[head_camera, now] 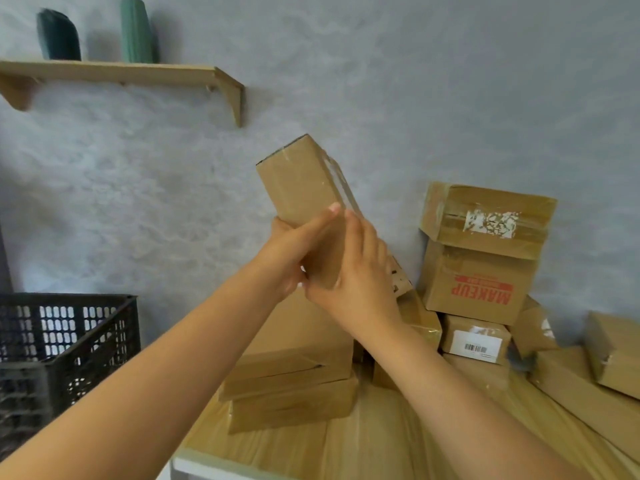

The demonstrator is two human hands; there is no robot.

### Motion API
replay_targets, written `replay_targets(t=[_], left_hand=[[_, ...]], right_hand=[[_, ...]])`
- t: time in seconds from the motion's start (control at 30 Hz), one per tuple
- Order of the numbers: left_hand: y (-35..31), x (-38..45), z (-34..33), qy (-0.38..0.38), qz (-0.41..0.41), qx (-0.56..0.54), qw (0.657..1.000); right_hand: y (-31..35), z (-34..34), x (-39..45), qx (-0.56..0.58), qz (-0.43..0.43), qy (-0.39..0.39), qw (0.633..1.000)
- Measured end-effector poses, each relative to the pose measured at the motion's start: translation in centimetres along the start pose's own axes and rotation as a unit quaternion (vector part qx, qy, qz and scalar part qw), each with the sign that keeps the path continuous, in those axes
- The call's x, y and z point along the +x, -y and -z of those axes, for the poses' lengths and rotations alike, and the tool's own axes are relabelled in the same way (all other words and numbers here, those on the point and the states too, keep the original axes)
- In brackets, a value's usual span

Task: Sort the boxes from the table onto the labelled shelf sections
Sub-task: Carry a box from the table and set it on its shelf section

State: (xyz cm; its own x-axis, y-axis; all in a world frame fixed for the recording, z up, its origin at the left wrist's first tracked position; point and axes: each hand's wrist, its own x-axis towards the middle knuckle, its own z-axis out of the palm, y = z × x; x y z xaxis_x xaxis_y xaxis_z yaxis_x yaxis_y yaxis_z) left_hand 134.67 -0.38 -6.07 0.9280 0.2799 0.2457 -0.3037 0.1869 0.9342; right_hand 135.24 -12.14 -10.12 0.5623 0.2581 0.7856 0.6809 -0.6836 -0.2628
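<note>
**Inspector:** Where was the box at the moment observed?

**Assistant:** A long brown cardboard box (pixel 304 181) was held up in the air in front of the grey wall (pixel 415 81), tilted, its upper end leaning to the left. It was clear of the table (pixel 346 445).

**Inspector:** State of the hands?

**Assistant:** Both gripped its lower end. The left hand (pixel 291 251) was wrapped round the near face, thumb stretched up along the cardboard. The right hand (pixel 356 271) clasped the right side, fingers curled round the edge.

**Inspector:** And the remaining stock?

**Assistant:** Two flat boxes (pixel 291 386) lay stacked on the table beneath the hands. To the right, against the wall, stood a pile: a taped box (pixel 485 213) on top of a box printed "MAKEUP" (pixel 481 285), upside down, with a box bearing a barcode label (pixel 474 337) below. More boxes (pixel 588 368) lay at the far right.

**Inspector:** Surroundings?

**Assistant:** A black plastic crate (pixel 69 341) stood left of the table. A wooden wall shelf (pixel 121 72) at upper left carried two green objects (pixel 135 29); I could not tell what they were.
</note>
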Motion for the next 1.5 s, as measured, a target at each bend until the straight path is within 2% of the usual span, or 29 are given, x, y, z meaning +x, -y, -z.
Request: replay_targets(t=[0.1,0.23,0.33,0.5,0.57,0.63,0.7,0.8,0.9,1.03,1.23,1.5], left_hand=[[0.9,0.8,1.2,-0.057,-0.012,-0.078,0.995],[1.5,0.8,2.8,-0.096,-0.005,-0.087,0.992],[1.2,0.8,5.3,-0.081,0.028,-0.082,0.993],[-0.1,-0.3,10.1,0.015,-0.001,-0.004,1.0],[-0.4,-0.8,11.8,0.049,0.005,0.016,0.999],[-0.6,-1.1,13.0,0.073,0.011,0.017,0.997],[-0.8,-1.6,13.4,0.069,0.016,0.02,0.997],[-0.8,-2.2,13.6,0.093,0.045,0.003,0.995],[-0.7,-2.4,13.6,0.088,0.046,0.014,0.995],[0.0,-2.4,12.8,0.092,0.053,0.037,0.994],[3.1,-2.6,9.4,0.025,0.041,0.043,0.998],[4.7,-3.1,5.9,0.048,0.029,-0.01,0.998]], right_hand=[[0.6,0.5,-0.6,0.041,0.058,0.061,0.996],[0.0,1.3,-0.6,0.117,0.066,0.138,0.981],[-1.2,1.5,-0.6,0.128,0.061,0.172,0.975],[-5.1,2.6,0.7,0.077,-0.1,0.157,0.98],[-6.1,3.1,1.6,0.105,-0.169,0.147,0.969],[-6.4,3.4,2.4,0.178,-0.243,0.155,0.941],[-6.1,3.7,2.8,0.275,-0.306,0.171,0.895],[-5.9,3.7,2.8,0.394,-0.345,0.212,0.825],[-6.2,3.0,2.3,0.426,-0.356,0.213,0.804],[-6.9,2.3,1.5,0.439,-0.359,0.176,0.804],[-8.6,1.9,-0.8,0.435,-0.363,0.138,0.813],[-10.3,4.0,-5.6,0.394,-0.395,0.061,0.828]])
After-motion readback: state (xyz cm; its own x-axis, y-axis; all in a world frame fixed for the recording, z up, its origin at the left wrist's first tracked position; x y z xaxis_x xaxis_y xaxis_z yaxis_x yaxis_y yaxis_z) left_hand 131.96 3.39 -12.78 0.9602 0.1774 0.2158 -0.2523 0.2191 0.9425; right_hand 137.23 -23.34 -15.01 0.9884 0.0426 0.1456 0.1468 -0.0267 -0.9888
